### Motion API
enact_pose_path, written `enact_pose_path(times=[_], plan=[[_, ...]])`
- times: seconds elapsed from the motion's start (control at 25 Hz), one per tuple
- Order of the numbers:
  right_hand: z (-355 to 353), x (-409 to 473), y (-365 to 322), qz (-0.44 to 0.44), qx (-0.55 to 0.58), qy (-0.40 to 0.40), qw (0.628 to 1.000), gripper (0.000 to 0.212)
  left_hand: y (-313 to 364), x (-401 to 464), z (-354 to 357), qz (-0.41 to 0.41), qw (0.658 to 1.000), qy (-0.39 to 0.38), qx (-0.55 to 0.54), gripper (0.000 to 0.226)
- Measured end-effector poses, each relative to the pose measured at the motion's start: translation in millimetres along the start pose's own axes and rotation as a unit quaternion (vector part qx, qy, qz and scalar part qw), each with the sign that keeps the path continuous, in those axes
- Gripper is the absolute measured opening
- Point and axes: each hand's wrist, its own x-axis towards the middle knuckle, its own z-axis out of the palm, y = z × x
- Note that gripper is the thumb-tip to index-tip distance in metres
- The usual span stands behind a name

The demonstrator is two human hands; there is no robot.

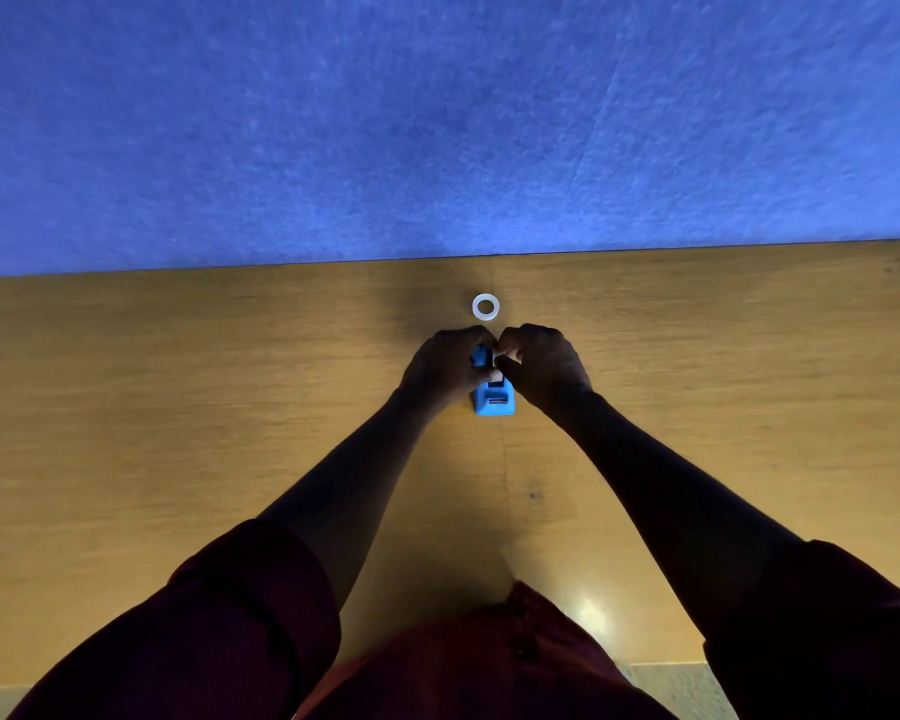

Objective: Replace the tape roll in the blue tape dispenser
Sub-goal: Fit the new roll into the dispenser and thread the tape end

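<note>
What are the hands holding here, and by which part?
Both hands, left and right, hold the blue tape dispenser at its far end, on the table. The white ring lies untouched beyond.

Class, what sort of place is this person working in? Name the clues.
Probably an office or classroom desk: a wooden tabletop, a blue felt partition behind it, and a blue tape dispenser with a tape roll.

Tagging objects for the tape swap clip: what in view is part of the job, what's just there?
Part of the job:
- blue tape dispenser, held by left hand and right hand
- white tape ring, lying apart, beyond the hands

Just there:
- wooden table
- blue wall panel
</note>
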Motion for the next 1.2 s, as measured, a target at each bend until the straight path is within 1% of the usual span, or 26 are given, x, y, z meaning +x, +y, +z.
enact_pose_path(times=[0.16, 0.32, 0.36, 0.56, 0.72, 0.8, 0.92, 1.2], plan=[[-1.9, 1.1, -1.0, -0.002, -0.033, -0.009, 0.999, 0.011, -0.2, 1.2, -2.6, 0.005, 1.0, -0.009, 0.011, 0.034], [-2.8, 0.7, 0.4, -0.006, -0.034, -0.012, 0.999, 0.011, 1.0, -4.9, 1.7, 0.028, 0.999, 0.017, 0.042, 0.047], [-2.9, 0.3, 0.2, -0.007, -0.035, -0.011, 0.999, 0.011, 1.3, -5.2, 2.3, 0.029, 0.998, 0.023, 0.047, 0.047], [-4.4, 2.2, -1.3, -0.016, -0.049, -0.007, 0.999, 0.013, 0.0, -3.0, -0.7, 0.023, 0.998, 0.02, 0.046, 0.037], [-2.5, 1.9, -2.6, -0.023, -0.047, -0.003, 0.999, 0.011, -1.4, -0.7, 0.6, 0.032, 0.998, 0.016, 0.06, 0.033], [-2.6, 1.6, -2.0, -0.023, -0.047, -0.002, 0.999, 0.011, -1.6, -0.7, 0.1, 0.032, 0.997, 0.013, 0.065, 0.037], [-3.6, 2.2, -1.3, -0.022, -0.042, -0.002, 0.999, 0.012, -1.2, -2.2, 1.7, 0.038, 0.996, 0.012, 0.079, 0.049], [-2.5, 4.4, 0.3, -0.034, -0.048, -0.005, 0.998, 0.012, -4.4, 2.5, 3.4, 0.037, 0.996, 0.016, 0.083, 0.034]])
